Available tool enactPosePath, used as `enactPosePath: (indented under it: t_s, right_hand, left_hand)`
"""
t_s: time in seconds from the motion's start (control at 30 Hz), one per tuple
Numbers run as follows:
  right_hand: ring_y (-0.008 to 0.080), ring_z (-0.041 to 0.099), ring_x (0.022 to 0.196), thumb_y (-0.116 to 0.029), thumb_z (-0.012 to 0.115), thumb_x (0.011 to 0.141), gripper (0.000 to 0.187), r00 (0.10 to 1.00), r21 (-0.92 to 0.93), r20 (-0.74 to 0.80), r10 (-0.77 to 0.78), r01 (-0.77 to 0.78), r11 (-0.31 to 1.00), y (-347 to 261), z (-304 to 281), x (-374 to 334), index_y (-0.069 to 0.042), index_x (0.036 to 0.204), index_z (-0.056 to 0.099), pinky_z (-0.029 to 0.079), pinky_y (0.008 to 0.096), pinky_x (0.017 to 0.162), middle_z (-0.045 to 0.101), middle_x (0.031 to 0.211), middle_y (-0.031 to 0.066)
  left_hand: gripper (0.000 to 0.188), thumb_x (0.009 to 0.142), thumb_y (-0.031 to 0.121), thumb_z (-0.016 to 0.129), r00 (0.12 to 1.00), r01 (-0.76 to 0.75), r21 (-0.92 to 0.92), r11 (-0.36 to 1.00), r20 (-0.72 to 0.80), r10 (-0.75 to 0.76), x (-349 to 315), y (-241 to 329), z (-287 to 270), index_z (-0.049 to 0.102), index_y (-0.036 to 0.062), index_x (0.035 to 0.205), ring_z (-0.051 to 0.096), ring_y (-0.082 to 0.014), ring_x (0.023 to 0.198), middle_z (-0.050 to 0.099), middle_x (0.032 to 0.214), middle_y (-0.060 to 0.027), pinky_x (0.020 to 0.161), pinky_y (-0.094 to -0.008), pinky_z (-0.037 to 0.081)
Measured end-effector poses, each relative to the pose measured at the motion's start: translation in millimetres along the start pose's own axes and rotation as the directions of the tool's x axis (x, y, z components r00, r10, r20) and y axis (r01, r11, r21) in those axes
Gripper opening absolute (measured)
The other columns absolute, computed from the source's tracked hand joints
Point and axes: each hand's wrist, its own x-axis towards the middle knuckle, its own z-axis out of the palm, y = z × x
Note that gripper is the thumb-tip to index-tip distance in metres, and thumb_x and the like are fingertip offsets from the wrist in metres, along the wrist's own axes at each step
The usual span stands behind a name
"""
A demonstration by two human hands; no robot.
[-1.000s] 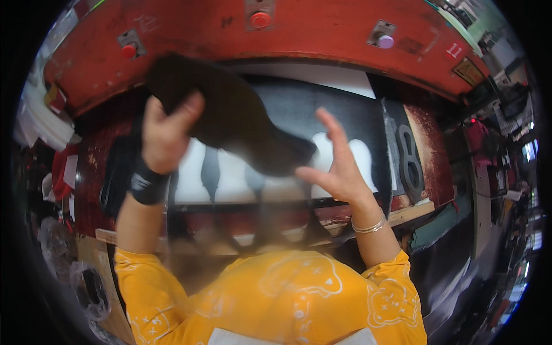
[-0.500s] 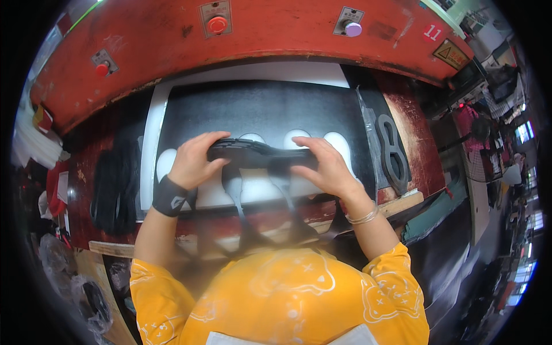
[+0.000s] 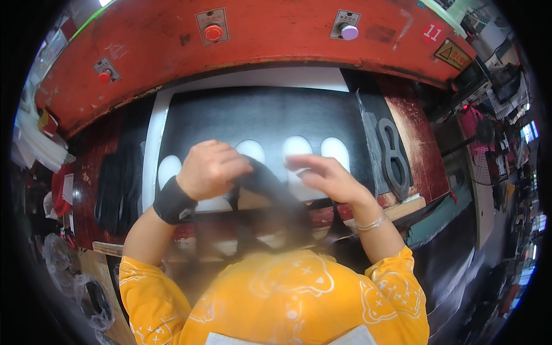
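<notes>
My left hand [image 3: 211, 169], with a black band at the wrist, is closed on a dark sole-shaped piece [image 3: 265, 179]. The piece slants down to the right toward my body and is smeared by motion; whether it is one layer or several I cannot tell. To its right my right hand [image 3: 332, 177] has its fingers stretched out, apart from the piece. Beneath both hands lies a black sheet [image 3: 218, 112] with several sole-shaped holes, through which a white surface [image 3: 297, 146] shows. Its near edge, partly hidden, has ragged strips hanging toward me.
A red machine beam [image 3: 276, 43] with knobs and buttons spans the far side. On the right lies a sole-shaped cutting die [image 3: 394, 158] beside clear plastic. Dark strips [image 3: 117, 195] are heaped at the left. A wooden batten [image 3: 402, 208] edges the table.
Both hands held the dark piece level across the sheet. Now my right hand has let go, and my left has closed around one end, with the other end swung down toward me.
</notes>
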Motion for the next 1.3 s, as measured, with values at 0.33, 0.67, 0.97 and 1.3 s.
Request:
enactPosePath:
  t_s: [0.33, 0.67, 0.97, 1.3]
  right_hand:
    - [0.013, 0.058, 0.096, -0.031, 0.054, 0.096, 0.038, 0.932, 0.623, -0.358, -0.06, 0.287, 0.727, -1, 49, 19, 0.0, 0.118, 0.053, 0.047, 0.0294, 0.087, 0.061, 0.108, 0.0077]
    - [0.0094, 0.042, 0.054, -0.039, 0.043, 0.1, 0.046, 0.51, -0.3, -0.628, -0.587, 0.538, 0.788, 6, 39, 38, -0.001, 0.075, 0.052, 0.035, 0.0266, 0.048, 0.046, 0.061, 0.0009]
    - [0.0303, 0.061, 0.082, -0.013, 0.052, 0.089, 0.021, 0.849, -0.296, -0.391, -0.356, 0.25, 0.922, 23, 54, 64, 0.002, 0.101, 0.059, 0.048, 0.0378, 0.074, 0.064, 0.086, 0.0168]
    - [0.0129, 0.06, 0.081, -0.017, 0.071, 0.082, 0.028, 0.866, 0.08, -0.408, -0.289, 0.349, 0.934, -3, 86, 37, 0.003, 0.1, 0.065, 0.049, 0.029, 0.074, 0.068, 0.09, 0.0061]
  left_hand:
    - [0.085, 0.078, 0.012, 0.066, 0.77, 0.108, -0.929, 0.355, -0.148, -0.62, 6, 47, 19, 0.019, 0.002, 0.147, 0.033, -0.027, 0.135, 0.031, 0.147, -0.0154, 0.112, -0.0402, 0.023]
    - [0.05, 0.1, 0.041, 0.044, 0.421, 0.058, -0.969, 0.241, -0.195, -0.886, 8, 81, 74, 0.056, -0.0045, 0.117, 0.061, -0.0182, 0.097, 0.064, 0.108, -0.0107, 0.087, -0.0285, 0.047]
    - [0.048, 0.098, 0.045, 0.045, 0.738, 0.099, -0.93, -0.355, 0.308, -0.6, 5, 82, 37, 0.06, -0.0005, 0.101, 0.057, -0.0072, 0.07, 0.064, 0.082, -0.001, 0.064, -0.021, 0.046]
    - [0.039, 0.097, 0.037, 0.052, 0.326, 0.501, -0.799, 0.333, -0.182, -0.928, -6, 55, 32, 0.061, -0.0016, 0.095, 0.056, -0.0139, 0.065, 0.063, 0.07, -0.0112, 0.06, -0.0297, 0.047]
